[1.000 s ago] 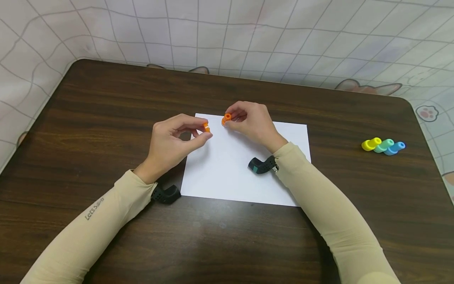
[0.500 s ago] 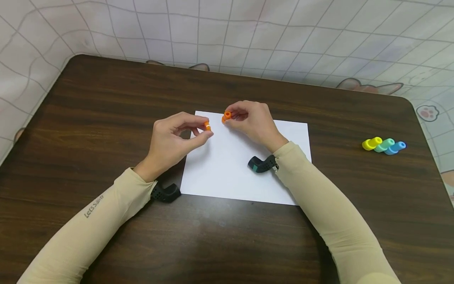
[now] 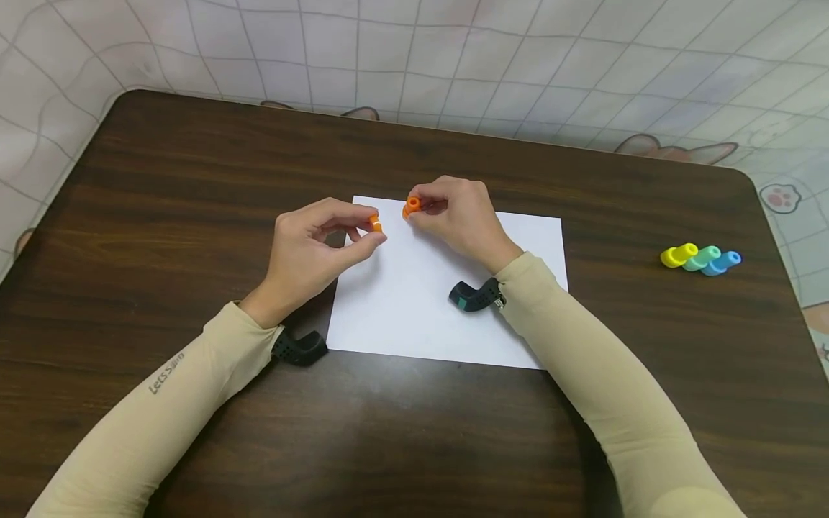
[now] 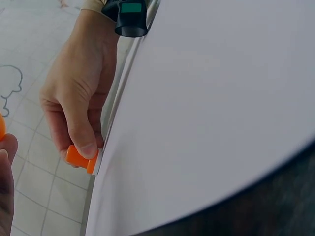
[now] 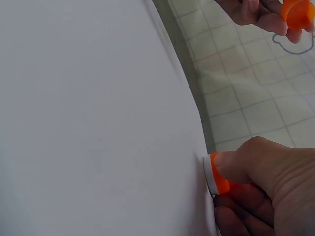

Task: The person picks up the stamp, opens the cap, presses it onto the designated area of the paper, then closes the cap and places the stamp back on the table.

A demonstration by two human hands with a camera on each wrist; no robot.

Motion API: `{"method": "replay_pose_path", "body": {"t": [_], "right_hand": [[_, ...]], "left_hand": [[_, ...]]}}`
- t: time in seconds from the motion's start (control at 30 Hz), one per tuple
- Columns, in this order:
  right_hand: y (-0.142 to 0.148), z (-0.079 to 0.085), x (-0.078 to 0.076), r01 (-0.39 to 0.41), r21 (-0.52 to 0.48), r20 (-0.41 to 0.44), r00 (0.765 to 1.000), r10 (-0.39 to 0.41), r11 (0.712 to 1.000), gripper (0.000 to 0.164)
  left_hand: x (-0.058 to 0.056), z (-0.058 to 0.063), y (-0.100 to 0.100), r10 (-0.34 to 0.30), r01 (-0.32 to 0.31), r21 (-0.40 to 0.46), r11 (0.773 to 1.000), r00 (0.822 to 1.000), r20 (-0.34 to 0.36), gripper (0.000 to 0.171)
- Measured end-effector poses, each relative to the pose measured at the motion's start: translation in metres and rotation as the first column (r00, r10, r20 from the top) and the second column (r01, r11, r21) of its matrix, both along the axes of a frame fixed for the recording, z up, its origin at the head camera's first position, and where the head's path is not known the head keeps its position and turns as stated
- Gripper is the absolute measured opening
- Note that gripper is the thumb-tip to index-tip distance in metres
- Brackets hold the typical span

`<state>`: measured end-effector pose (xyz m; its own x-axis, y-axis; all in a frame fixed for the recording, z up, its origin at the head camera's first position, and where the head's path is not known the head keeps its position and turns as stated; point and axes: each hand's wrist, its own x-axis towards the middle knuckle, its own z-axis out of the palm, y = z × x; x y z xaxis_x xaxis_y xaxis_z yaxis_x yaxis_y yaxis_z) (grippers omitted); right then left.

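My right hand (image 3: 461, 219) pinches a small orange stamp (image 3: 412, 204) near the back edge of a white sheet of paper (image 3: 408, 302). Its round, pale base (image 5: 209, 175) is against the paper in the right wrist view, and its handle is partly hidden by the fingers. To the left, my left hand (image 3: 304, 244) holds a small orange cap (image 3: 376, 223) between thumb and fingertips, raised over the sheet's left part. In the left wrist view, only some left fingertips and a bit of the cap (image 4: 2, 127) show at the edge.
Yellow (image 3: 678, 255), teal (image 3: 702, 258) and blue (image 3: 722, 263) stamps lie side by side on the dark wooden table (image 3: 194, 187), to the right. A grid-patterned cloth (image 3: 453, 65) hangs behind the table. Each wrist wears a black camera band (image 3: 476, 295).
Everything sits slightly higher in the head view as the camera tilts. Both hands keep their grips and stay almost in place over the paper.
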<state>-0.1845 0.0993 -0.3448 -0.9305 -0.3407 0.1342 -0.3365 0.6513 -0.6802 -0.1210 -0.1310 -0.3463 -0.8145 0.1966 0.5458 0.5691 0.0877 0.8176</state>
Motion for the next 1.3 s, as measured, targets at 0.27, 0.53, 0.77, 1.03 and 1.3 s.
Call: {"method": "replay_pose_path", "body": {"t": [0.27, 0.53, 0.77, 1.03, 1.3], "right_hand": [[-0.001, -0.003, 0.003, 0.023, -0.001, 0.049, 0.999, -0.022, 1.0, 0.021], [-0.003, -0.004, 0.003, 0.003, -0.061, 0.096, 0.995, 0.003, 0.998, 0.027], [-0.005, -0.007, 0.0, -0.02, -0.08, 0.105, 0.994, 0.028, 0.997, 0.028], [-0.005, -0.008, 0.001, -0.029, -0.071, 0.075, 0.997, 0.034, 0.997, 0.027], [-0.006, -0.008, 0.002, -0.073, -0.073, 0.031, 0.997, 0.075, 0.995, 0.025]], "left_hand": [[0.003, -0.002, -0.002, 0.002, -0.002, -0.014, 1.0, 1.0, 0.024, 0.025], [0.006, -0.004, -0.006, 0.005, -0.004, -0.007, 1.0, 1.0, 0.031, 0.024], [0.007, -0.003, -0.009, 0.007, -0.007, -0.009, 1.0, 1.0, 0.027, 0.026], [0.006, -0.005, -0.009, 0.001, 0.0, -0.01, 1.0, 1.0, 0.028, 0.025], [0.007, -0.004, -0.01, 0.008, -0.007, -0.016, 1.0, 0.999, 0.033, 0.023]]}}
